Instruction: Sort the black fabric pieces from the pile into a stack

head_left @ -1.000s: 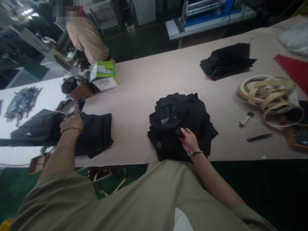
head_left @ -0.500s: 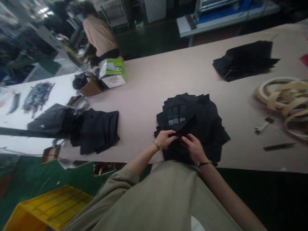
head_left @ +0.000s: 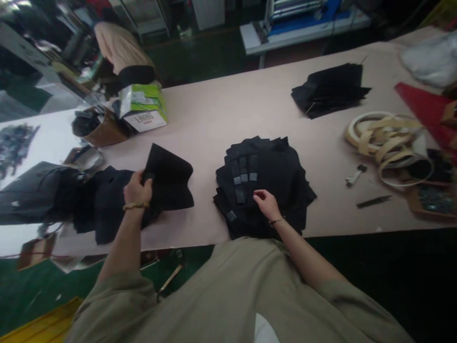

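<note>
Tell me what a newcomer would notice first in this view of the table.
A ragged pile of black fabric pieces sits mid-table on the long pale pink table top, with the right hand touching it. To its left, the left hand grips a black fabric piece above a second black fabric stack. Toward the far right, a loose coil of beige strips and a bright red sheet stand out.

Loose olive-khaki long-sleeve top (head_left: pixel 200 290), cuffs ending well back from the grip on both arms. Left hand (head_left: pixel 137 188): braided tan bracelet (head_left: pixel 134 206) just behind it. Right hand (head_left: pixel 266 204): thin dark bracelet (head_left: pixel 274 222) just behind it. White patch (head_left: pixel 264 329) at the top's lower edge.
</note>
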Tool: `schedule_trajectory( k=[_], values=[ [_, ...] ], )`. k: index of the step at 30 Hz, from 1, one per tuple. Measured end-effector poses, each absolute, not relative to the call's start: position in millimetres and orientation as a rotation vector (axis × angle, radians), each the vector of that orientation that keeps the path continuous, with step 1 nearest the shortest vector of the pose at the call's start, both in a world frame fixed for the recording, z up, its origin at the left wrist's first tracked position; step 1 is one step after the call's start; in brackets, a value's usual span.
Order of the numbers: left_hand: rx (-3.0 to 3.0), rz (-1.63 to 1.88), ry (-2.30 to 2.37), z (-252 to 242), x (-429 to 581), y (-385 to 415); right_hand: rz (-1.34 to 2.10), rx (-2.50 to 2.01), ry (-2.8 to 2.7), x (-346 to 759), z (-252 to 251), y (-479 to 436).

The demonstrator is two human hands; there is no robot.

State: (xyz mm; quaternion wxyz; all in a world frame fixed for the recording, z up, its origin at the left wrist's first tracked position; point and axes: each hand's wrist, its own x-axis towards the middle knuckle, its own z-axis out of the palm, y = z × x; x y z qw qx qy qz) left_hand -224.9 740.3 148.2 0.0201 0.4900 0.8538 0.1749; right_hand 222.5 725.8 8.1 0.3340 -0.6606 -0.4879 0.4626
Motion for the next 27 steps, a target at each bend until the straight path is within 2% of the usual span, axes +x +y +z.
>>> schedule_trajectory(
  k=[4,9,15,22,27],
  values=[
    [1.781,0.484,2.592,159,-197,745,0.953,-1.839,-1.717,191,0,748],
    [1.958,0.340,2.100,108,-116,763,0.849,-2.039,-2.057,135,2,765],
    [1.694,0.395,1.887,41,-54,746,0.869,-2.206,-2.054,127,-6,783],
    [1.420,0.524,1.953,15,-51,710,0.629,-2.256,-1.921,177,-5,795],
    [1.414,0.544,1.896,4,-43,697,0.667,-2.421,-1.922,183,-3,809]
  ],
)
